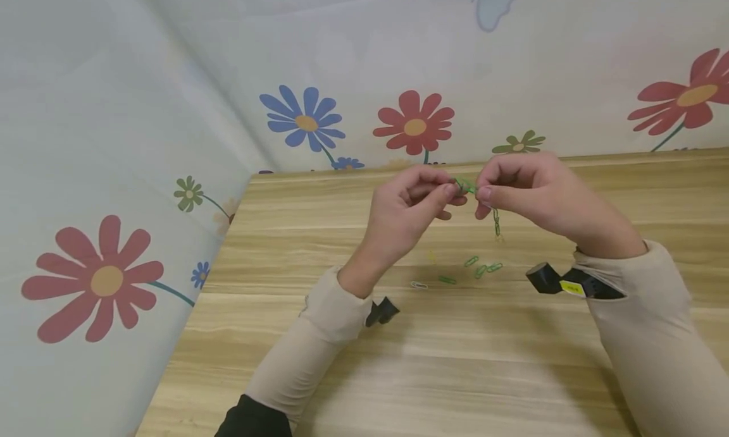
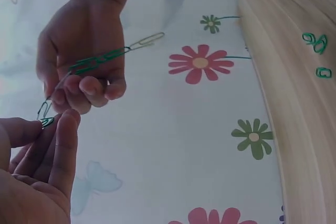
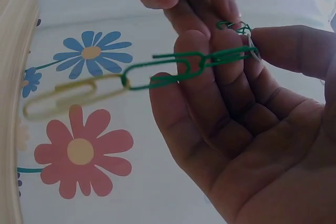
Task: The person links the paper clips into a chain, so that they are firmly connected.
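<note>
Both hands are raised over the table, fingertips close together. My left hand (image 1: pixel 401 212) pinches a green paper clip (image 2: pixel 47 122) between thumb and fingers. Thumb and forefinger of my right hand (image 1: pixel 538 193) pinch a paper clip chain (image 1: pixel 497 222) near a white paper clip (image 3: pixel 253 45). From that grip the chain runs on through green paper clips (image 3: pixel 202 62) to a yellow paper clip (image 3: pixel 58 87) at its free end. The left hand's green clip meets the chain's other end between the two hands; fingertips partly hide that spot.
Below the hands, several loose green paper clips (image 1: pixel 471 260) lie on the wooden table (image 1: pixel 273 247). A white clip (image 1: pixel 419 285) and a yellow clip (image 1: pixel 431 257) lie to their left. A flower-printed cloth (image 1: pixel 353 57) stands behind the table and along its left side.
</note>
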A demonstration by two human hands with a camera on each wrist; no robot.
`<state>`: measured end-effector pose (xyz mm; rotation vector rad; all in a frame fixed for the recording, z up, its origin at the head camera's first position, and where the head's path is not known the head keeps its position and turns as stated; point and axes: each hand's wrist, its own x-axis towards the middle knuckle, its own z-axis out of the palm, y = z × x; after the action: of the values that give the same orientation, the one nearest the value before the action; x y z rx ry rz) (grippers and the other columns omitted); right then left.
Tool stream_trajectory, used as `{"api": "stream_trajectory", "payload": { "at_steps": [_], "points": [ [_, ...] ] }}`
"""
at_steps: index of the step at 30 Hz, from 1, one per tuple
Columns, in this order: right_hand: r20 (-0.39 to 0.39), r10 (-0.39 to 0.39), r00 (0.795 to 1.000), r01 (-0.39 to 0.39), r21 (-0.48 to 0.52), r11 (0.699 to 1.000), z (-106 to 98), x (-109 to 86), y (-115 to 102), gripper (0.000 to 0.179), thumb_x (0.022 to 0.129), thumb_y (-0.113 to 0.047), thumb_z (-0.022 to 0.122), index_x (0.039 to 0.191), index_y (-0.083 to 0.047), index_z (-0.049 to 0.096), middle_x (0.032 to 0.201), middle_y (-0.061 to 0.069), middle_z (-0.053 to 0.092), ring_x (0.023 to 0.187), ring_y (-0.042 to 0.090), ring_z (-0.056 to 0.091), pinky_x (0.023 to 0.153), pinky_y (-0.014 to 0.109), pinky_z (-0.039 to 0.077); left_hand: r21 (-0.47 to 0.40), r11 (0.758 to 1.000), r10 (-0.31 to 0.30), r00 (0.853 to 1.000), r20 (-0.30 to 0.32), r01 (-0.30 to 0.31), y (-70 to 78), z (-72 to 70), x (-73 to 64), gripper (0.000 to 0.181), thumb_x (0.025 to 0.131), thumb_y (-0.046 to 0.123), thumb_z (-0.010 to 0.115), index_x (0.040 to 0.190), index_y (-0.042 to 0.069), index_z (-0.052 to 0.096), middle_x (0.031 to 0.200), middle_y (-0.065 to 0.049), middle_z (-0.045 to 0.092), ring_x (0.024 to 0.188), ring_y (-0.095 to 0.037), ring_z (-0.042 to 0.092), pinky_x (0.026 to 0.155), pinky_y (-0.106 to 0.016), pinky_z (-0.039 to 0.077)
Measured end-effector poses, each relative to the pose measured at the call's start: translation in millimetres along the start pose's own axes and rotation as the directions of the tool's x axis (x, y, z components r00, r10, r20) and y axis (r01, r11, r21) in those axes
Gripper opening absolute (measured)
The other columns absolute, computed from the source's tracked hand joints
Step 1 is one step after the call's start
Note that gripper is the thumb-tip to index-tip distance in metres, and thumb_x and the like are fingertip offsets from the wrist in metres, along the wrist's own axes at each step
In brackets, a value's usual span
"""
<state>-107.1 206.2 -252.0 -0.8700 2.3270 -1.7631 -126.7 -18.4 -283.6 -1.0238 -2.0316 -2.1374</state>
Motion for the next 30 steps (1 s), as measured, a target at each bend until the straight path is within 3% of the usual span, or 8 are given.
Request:
{"api": "stream_trajectory", "payload": {
  "at_steps": [8, 13, 17, 24, 30],
  "points": [
    [0.022, -0.014, 1.000, 0.014, -0.029, 0.999, 1.2, 1.0, 2.0, 0.011, 0.101, -0.004, 0.057, 0.093, 0.000, 0.064, 0.085, 0.017, 0.066, 0.081, 0.030, 0.065, 0.075, 0.031, 0.052, -0.029, 0.998, 0.047, 0.999, -0.011, -0.048, 4.7, -0.2, -0.1, 0.012, 0.097, -0.006, 0.061, 0.109, -0.010, 0.061, 0.097, -0.022, 0.071, 0.087, -0.027, 0.074, 0.067, -0.047, 0.060],
    [0.042, -0.028, 0.999, 0.030, -0.035, 0.999, 2.4, 1.6, 2.0, 0.012, 0.101, -0.002, 0.056, 0.093, -0.002, 0.064, 0.084, 0.016, 0.066, 0.087, 0.026, 0.065, 0.076, 0.030, 0.052, -0.136, 0.990, 0.047, 0.999, 0.010, -0.045, 4.9, -2.1, 0.7, 0.011, 0.099, -0.006, 0.056, 0.109, -0.011, 0.058, 0.111, -0.028, 0.068, 0.086, -0.026, 0.074, 0.064, -0.046, 0.060],
    [0.048, -0.031, 0.998, 0.034, -0.043, 0.999, 2.5, 1.9, 1.9, 0.011, 0.101, -0.003, 0.056, 0.093, -0.002, 0.064, 0.083, 0.015, 0.067, 0.080, 0.029, 0.064, 0.072, 0.031, 0.052, -0.189, 0.981, 0.043, 0.999, 0.004, -0.041, 6.3, -4.0, 1.1, 0.010, 0.099, -0.004, 0.054, 0.107, -0.010, 0.057, 0.115, -0.024, 0.069, 0.084, -0.023, 0.073, 0.064, -0.043, 0.061],
    [0.062, -0.036, 0.997, 0.039, -0.047, 0.998, 2.2, 2.6, 3.2, 0.012, 0.102, -0.003, 0.056, 0.094, -0.004, 0.065, 0.084, 0.015, 0.067, 0.081, 0.030, 0.064, 0.072, 0.031, 0.053, -0.153, 0.986, 0.060, 0.998, -0.004, -0.060, 5.7, -5.1, 1.5, 0.016, 0.096, -0.002, 0.056, 0.108, -0.013, 0.055, 0.106, -0.007, 0.067, 0.079, -0.018, 0.067, 0.063, -0.035, 0.060],
    [0.079, -0.030, 0.996, 0.034, -0.041, 0.999, 3.0, 4.3, 6.5, 0.010, 0.101, -0.003, 0.057, 0.098, -0.002, 0.066, 0.088, 0.015, 0.068, 0.084, 0.028, 0.063, 0.076, 0.030, 0.053, -0.109, 0.990, 0.093, 0.996, -0.002, -0.092, 6.3, -4.9, 1.2, 0.015, 0.095, -0.004, 0.057, 0.106, -0.014, 0.056, 0.100, -0.006, 0.064, 0.071, -0.018, 0.061, 0.062, -0.032, 0.058]
  ]
}}
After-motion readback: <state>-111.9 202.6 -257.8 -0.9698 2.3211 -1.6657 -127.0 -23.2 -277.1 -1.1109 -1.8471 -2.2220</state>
